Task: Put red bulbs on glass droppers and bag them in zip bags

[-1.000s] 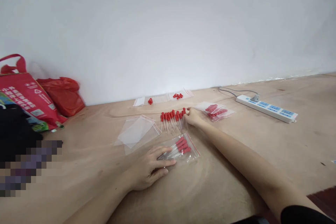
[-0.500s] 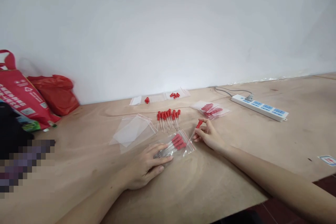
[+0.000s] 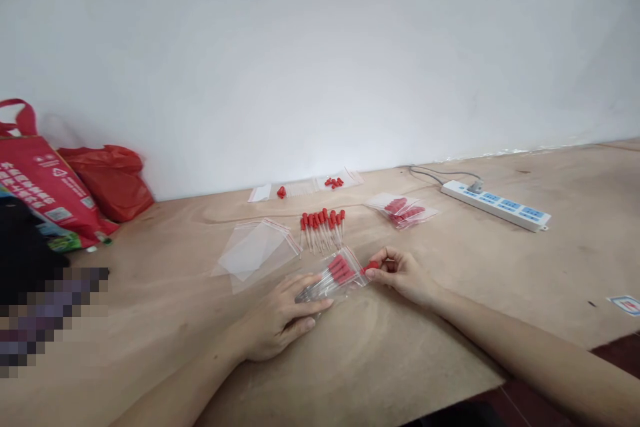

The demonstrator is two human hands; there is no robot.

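Right hand (image 3: pixel 400 275) grip clamped on red-capped dropper (image 3: pixel 371 267) mostly hidden at bag (image 3: pixel 333 278) mouth, left hand (image 3: pixel 277 320) flat, fingers apart, pinning bag.

Under the left hand's fingers (image 3: pixel 305 283) lies a zip bag (image 3: pixel 334 275) of clear, glossy plastic film with a red seal strip. The dropper (image 3: pixel 370 267) pinched in the right hand's fingers (image 3: pixel 386 273) has a matt red rubber-looking bulb. Beneath both, the desk (image 3: pixel 380 347) is bare plywood, matt, with visible grain. Beyond the fingers, empty bags (image 3: pixel 257 250) show the same shiny film.
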